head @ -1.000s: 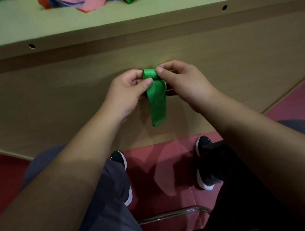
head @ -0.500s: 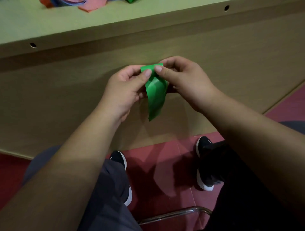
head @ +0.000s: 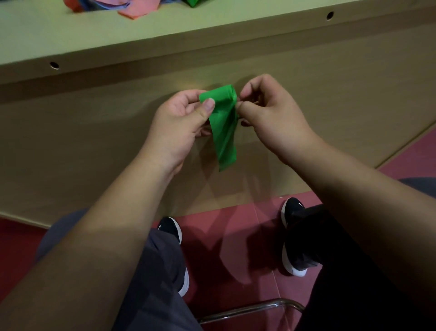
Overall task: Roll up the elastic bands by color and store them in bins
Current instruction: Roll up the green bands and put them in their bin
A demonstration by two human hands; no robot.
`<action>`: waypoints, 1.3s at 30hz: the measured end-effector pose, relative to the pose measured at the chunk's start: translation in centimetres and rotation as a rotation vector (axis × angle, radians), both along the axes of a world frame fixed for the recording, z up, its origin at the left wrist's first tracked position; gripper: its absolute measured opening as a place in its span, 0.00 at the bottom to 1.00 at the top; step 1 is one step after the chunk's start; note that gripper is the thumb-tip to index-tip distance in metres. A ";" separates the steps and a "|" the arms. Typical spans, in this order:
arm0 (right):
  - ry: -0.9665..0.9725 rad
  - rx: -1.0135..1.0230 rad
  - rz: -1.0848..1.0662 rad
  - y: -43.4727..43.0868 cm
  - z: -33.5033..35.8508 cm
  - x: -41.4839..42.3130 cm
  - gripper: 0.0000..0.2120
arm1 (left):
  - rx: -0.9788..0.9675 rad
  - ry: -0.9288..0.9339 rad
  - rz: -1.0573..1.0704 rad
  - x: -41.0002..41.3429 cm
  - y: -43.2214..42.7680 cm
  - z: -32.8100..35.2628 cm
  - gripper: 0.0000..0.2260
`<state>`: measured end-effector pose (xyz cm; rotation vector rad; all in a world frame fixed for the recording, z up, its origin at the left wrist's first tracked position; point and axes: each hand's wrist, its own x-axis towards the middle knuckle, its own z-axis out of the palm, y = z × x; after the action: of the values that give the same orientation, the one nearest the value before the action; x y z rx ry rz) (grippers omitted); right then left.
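Below the desk (head: 141, 35), green elastic band (head: 224, 132) pinched by left hand (head: 179, 127) and right hand (head: 273, 118) fingers; tail shortened, rolling judged nearly done.

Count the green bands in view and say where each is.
2. One green band hangs pinched between the left hand and right hand; a second green piece lies on the table at the frame's top edge. More may be hidden.

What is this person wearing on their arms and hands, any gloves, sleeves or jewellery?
Nothing that shows. The left hand and right hand are bare, with no gloves and no rings that I can see; the nails look short and unpainted. The left forearm and right forearm are bare too, with no sleeve, watch or bracelet in view.
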<state>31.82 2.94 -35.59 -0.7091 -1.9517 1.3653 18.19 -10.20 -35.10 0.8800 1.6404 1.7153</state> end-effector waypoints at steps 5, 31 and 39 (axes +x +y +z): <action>0.065 0.021 0.034 0.0 0.1 0.1 0.08 | -0.001 0.008 0.044 0.3 0.2 0.1 0.10; -0.008 -0.129 0.487 0.9 0.6 1.1 0.28 | -0.008 0.568 -0.016 0.5 -2.1 2.0 0.21; -0.083 -0.083 0.466 1.2 1.4 1.4 0.27 | -0.009 0.485 -0.169 -1.0 -2.7 1.9 0.22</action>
<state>33.26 4.12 -34.21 -0.3603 -2.2279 1.7195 17.19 -12.89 -33.18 1.4720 1.8051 1.4484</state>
